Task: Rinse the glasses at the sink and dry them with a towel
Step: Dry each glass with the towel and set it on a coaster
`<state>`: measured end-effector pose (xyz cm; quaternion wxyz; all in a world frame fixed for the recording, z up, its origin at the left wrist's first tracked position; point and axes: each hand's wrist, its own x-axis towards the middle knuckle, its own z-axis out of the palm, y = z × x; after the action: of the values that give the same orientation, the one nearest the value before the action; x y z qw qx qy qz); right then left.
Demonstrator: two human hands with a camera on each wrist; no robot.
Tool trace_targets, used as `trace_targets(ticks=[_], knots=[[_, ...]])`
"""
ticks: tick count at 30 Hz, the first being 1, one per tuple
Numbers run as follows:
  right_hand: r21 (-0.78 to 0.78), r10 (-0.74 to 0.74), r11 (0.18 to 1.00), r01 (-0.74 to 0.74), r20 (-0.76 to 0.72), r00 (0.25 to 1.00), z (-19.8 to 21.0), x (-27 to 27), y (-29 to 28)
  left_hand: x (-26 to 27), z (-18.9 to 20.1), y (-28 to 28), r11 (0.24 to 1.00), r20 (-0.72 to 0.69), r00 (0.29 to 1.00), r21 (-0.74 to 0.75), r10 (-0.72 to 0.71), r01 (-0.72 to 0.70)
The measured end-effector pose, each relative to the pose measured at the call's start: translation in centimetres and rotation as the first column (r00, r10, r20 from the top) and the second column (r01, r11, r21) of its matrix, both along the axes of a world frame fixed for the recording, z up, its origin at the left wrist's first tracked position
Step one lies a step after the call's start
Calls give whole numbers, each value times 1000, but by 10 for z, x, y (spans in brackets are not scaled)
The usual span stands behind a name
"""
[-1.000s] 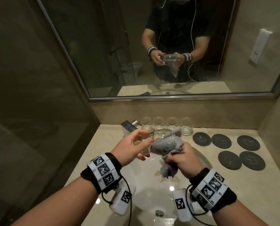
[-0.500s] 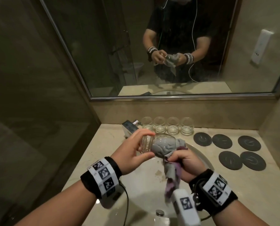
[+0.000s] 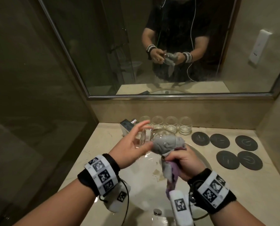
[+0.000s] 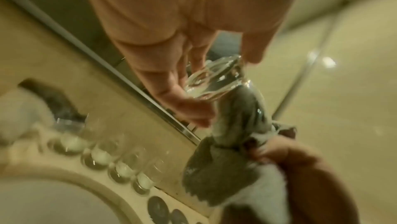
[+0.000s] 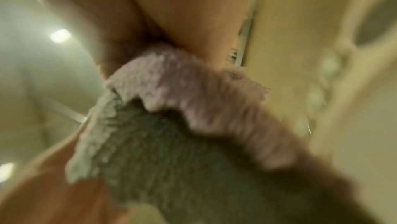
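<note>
A clear glass (image 3: pixel 149 136) lies on its side in the air above the sink (image 3: pixel 140 190). My left hand (image 3: pixel 131 145) holds its thick base between thumb and fingers, the fingers fairly straight; the left wrist view shows them round the glass (image 4: pixel 214 81). A grey towel (image 3: pixel 166 144) with a purple side is balled up inside the glass. My right hand (image 3: pixel 184 164) grips the towel's twisted tail just below the rim. In the right wrist view the towel (image 5: pixel 171 142) fills the frame, blurred, and hides the glass.
Several empty glasses (image 3: pixel 171 124) stand in a row by the back wall, next to the faucet (image 3: pixel 127 126). Several black coasters (image 3: pixel 228 150) lie on the counter at the right. The drain (image 3: pixel 157 212) is below my wrists. A mirror (image 3: pixel 103 46) hangs above; a glass wall stands at the left.
The towel ball has gone into the glass. My left hand turned the glass and its fingers have straightened since half a second ago. My right hand twisted round the towel's tail.
</note>
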<state>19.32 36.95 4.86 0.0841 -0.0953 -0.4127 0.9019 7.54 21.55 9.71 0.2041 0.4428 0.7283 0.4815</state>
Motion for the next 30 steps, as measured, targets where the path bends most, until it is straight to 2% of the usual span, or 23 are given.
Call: trace_targets(ticks=[1, 2, 3, 4, 6, 7, 8, 9, 10, 11, 13, 14, 15, 17, 19, 20, 21, 22, 24, 25, 26, 28, 30], knots=[[78, -27, 997, 25, 26, 999, 5, -1, 0, 0, 1, 2, 999, 218, 975, -1, 37, -38], [118, -27, 993, 23, 40, 999, 11, -2, -2, -1, 1, 4, 997, 365, 928, -17, 76, -75], [138, -31, 990, 24, 52, 998, 11, -1, -2, -2, 0, 4, 996, 406, 909, -33, 91, -85], [161, -35, 987, 27, 46, 998, 10, -1, -1, -2, -1, 2, 995, 374, 922, -38, 97, -89], [34, -34, 999, 33, 36, 999, 8, -3, -1, -4, -6, -4, 998, 52, 997, -46, 49, -46], [-57, -16, 998, 19, 44, 999, 5, -4, -1, -6, -9, -6, 998, -153, 988, -56, 8, -17], [-98, -16, 995, 20, 47, 999, 1, -4, 0, -8, -12, -7, 998, -285, 958, -60, -20, 3], [-68, -47, 996, 51, 58, 997, -3, -5, 1, -8, -14, -6, 998, -296, 955, -70, -29, 9], [16, -94, 995, 93, 56, 994, -4, -6, 2, -8, -12, -4, 997, -205, 979, -78, -11, -5], [143, -154, 979, 146, 48, 987, -4, -6, 2, -6, -9, -2, 996, -30, 999, -77, 32, -35], [281, -196, 942, 184, 18, 980, -3, -5, 1, -4, -6, 2, 992, 311, 943, -73, 116, -98], [271, -190, 946, 179, 15, 982, -1, -5, -2, -5, -5, 3, 989, 364, 920, -85, 144, -121], [247, -166, 956, 158, 11, 986, 1, -4, -4, -4, -6, 3, 989, 319, 937, -82, 143, -123], [141, -54, 989, 55, -9, 999, -1, -2, -4, -2, -6, -1, 993, -14, 998, -100, 66, -67], [-47, 55, 997, -55, 12, 998, -6, -2, -2, -3, -9, -6, 994, -365, 930, -110, -51, 11], [-85, 63, 995, -60, 28, 998, -9, -2, -1, -4, -12, -6, 994, -420, 905, -103, -74, 33], [-89, 52, 995, -50, 22, 998, -11, -3, 0, -3, -11, -5, 995, -387, 920, -93, -67, 33], [-37, 16, 999, -15, 17, 1000, -12, -3, 0, -3, -11, -4, 996, -281, 959, -85, -30, 7], [88, -43, 995, 40, 31, 999, -10, -5, 0, 0, -9, 0, 995, 50, 998, -89, 38, -34], [99, -28, 995, 25, 34, 999, -8, -5, -2, -2, -10, 1, 993, 134, 989, -100, 68, -55], [101, -4, 995, 0, 38, 999, -6, -4, -3, -3, -10, 0, 993, 143, 987, -108, 73, -57], [90, 44, 995, -44, -2, 999, -9, -2, -4, 0, -9, -3, 994, -29, 999, -108, 14, -17], [-126, 92, 987, -95, -29, 995, -13, 0, -5, 2, -11, -7, 994, -252, 966, -100, -63, 38]])
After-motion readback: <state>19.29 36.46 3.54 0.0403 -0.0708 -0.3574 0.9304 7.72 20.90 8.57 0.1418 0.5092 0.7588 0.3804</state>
